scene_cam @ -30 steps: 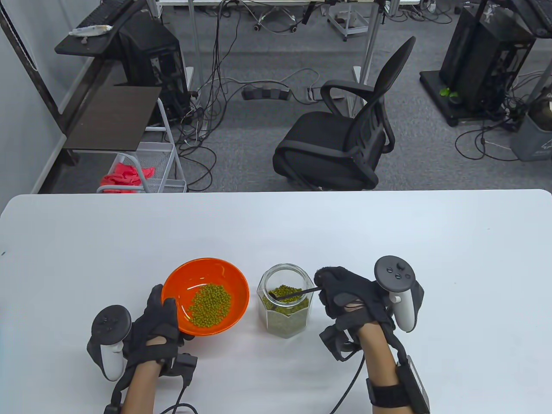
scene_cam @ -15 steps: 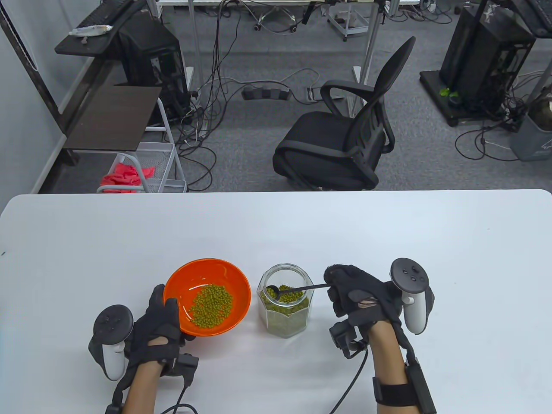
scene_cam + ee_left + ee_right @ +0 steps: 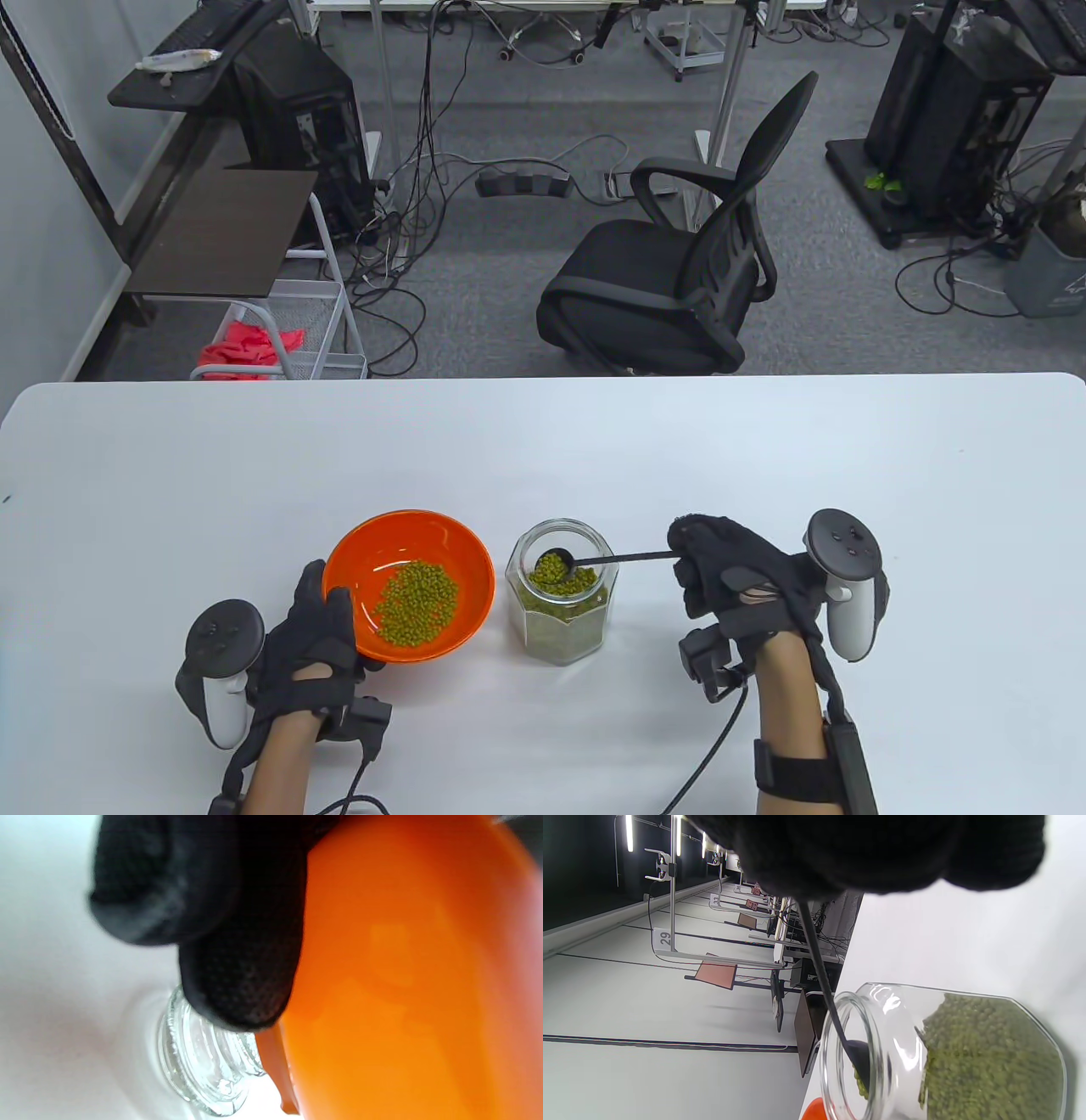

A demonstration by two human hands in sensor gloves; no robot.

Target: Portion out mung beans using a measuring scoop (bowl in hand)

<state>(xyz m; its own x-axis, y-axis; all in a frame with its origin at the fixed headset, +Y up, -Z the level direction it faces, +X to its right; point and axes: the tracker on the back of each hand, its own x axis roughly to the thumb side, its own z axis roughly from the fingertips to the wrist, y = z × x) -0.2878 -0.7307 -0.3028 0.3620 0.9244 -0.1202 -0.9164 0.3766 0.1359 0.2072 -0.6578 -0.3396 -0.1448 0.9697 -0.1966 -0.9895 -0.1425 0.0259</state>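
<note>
We steady orange bowl (image 3: 409,584), left of jar (image 3: 562,594): left hand (image 3: 310,645) clamped on near-left rim. Right hand (image 3: 738,577) pinches scoop (image 3: 556,563) handle; loaded cup at jar mouth, seemingly just clearing rim. We keep cup level, carry left low over bowl, then tip.

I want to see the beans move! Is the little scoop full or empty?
Full. The scoop, held by the right hand, sits at the jar mouth heaped with green beans.

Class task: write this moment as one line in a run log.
left hand: holds orange bowl | right hand: holds measuring scoop, loaded, at glass jar mouth | bowl: some mung beans
</note>
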